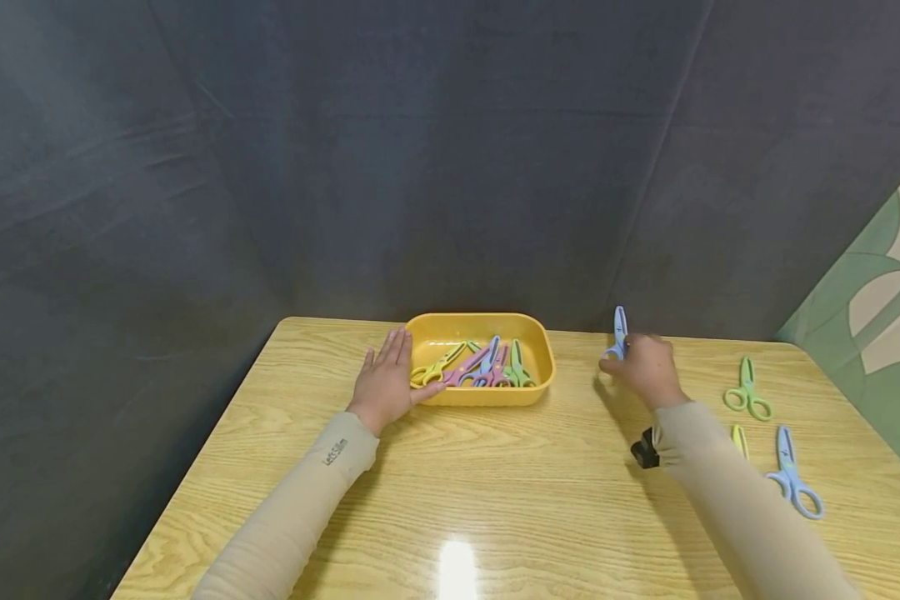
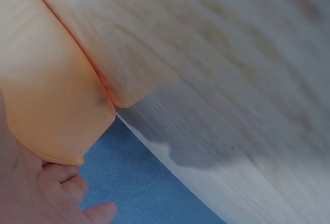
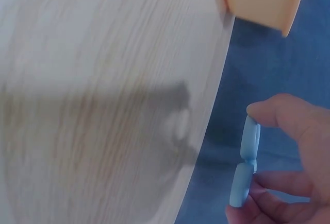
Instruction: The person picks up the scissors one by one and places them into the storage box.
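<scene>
A yellow plastic basket (image 1: 435, 398) stands near the table's far edge with several scissors in yellow, pink, blue and green inside. My left hand (image 1: 390, 379) rests on its left end, fingers straight along the rim and thumb over the front side. In the left wrist view those fingers (image 2: 67, 183) lie against the basket's wall (image 2: 56, 95). To the right of the basket, my right hand (image 1: 645, 367) holds blue scissors (image 1: 619, 325) with the blades pointing away. The right wrist view shows thumb and fingers pinching the blue handle loops (image 3: 246, 157).
On the right part of the wooden table (image 1: 495, 467) lie green scissors (image 1: 747, 390), blue scissors (image 1: 792, 475) and yellow scissors (image 1: 739, 440), the last partly hidden by my right forearm. A dark cloth (image 1: 450, 167) hangs behind the table's far edge.
</scene>
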A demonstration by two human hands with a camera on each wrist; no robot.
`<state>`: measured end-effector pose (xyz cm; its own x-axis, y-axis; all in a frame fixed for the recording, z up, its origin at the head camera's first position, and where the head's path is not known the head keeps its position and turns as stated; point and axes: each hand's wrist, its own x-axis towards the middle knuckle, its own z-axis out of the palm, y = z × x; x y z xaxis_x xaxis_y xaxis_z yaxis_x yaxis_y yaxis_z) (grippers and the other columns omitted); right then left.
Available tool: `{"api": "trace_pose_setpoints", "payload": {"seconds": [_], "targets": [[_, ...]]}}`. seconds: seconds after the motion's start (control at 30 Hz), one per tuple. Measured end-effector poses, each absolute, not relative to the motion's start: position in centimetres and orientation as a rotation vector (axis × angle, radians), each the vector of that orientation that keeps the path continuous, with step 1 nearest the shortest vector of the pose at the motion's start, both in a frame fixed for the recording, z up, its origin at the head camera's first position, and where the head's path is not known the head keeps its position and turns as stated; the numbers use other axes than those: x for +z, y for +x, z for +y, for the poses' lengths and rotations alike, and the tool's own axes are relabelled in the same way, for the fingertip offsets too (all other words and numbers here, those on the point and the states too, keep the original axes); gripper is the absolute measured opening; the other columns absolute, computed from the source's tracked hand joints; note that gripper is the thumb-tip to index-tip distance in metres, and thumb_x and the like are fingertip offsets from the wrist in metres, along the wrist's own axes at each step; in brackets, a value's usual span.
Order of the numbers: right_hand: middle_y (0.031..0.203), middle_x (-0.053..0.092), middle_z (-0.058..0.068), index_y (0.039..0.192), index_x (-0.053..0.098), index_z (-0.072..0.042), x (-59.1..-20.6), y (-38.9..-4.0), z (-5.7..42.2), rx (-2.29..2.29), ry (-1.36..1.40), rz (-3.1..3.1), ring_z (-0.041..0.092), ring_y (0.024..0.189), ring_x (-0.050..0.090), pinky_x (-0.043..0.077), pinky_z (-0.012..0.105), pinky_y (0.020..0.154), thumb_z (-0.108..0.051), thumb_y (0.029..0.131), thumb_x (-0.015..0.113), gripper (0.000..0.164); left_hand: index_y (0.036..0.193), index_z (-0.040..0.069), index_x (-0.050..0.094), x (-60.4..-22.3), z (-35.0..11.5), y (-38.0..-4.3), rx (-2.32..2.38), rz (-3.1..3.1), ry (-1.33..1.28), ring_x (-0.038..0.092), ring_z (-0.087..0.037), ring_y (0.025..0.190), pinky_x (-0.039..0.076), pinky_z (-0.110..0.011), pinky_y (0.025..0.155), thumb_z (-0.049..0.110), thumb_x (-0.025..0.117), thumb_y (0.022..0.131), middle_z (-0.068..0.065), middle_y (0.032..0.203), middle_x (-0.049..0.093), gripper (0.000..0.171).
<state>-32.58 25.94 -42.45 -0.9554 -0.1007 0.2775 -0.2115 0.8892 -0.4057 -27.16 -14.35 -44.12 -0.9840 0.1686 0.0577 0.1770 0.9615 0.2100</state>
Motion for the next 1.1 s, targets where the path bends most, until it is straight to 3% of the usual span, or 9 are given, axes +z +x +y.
{"api": "trace_pose_setpoints", "payload": {"seconds": [0.37, 0.57, 1.1], "targets": [[0.075, 0.064, 0.020, 0.089, 0.067, 0.012, -42.1, -32.3, 23.6, 0.721, 0.301, -2.733, 0.038, 0.076, 0.053, 0.044, 0.054, 0.075, -0.020, 0.081, 0.078, 0.034, 0.161, -0.001, 0.011, -44.3, -14.5, -27.2, -0.342, -3.063, -0.276, 0.005, -0.028, 0.156, 0.012, -0.055, 0.123, 0.077, 0.048, 0.091, -0.015, 0.169, 0.009, 0.111], [0.089, 0.067, 0.031, 0.101, 0.067, 0.018, -41.6, -32.0, 22.4, 0.767, 0.335, -2.683, 0.045, 0.085, 0.056, 0.043, 0.058, 0.083, -0.019, 0.081, 0.078, 0.043, 0.161, -0.002, 0.012, -44.2, -14.4, -27.2, -0.352, -3.059, -0.281, 0.006, -0.029, 0.156, 0.013, -0.056, 0.122, 0.075, 0.050, 0.092, -0.016, 0.168, 0.010, 0.110], [0.113, 0.065, 0.037, 0.123, 0.060, 0.021, -40.8, -31.4, 19.0, 0.832, 0.371, -2.690, 0.050, 0.106, 0.056, 0.038, 0.058, 0.100, -0.017, 0.082, 0.080, 0.060, 0.161, -0.002, 0.012, -44.4, -14.4, -27.3, -0.354, -3.053, -0.280, 0.006, -0.029, 0.156, 0.013, -0.056, 0.122, 0.074, 0.050, 0.092, -0.015, 0.168, 0.009, 0.110]]}}
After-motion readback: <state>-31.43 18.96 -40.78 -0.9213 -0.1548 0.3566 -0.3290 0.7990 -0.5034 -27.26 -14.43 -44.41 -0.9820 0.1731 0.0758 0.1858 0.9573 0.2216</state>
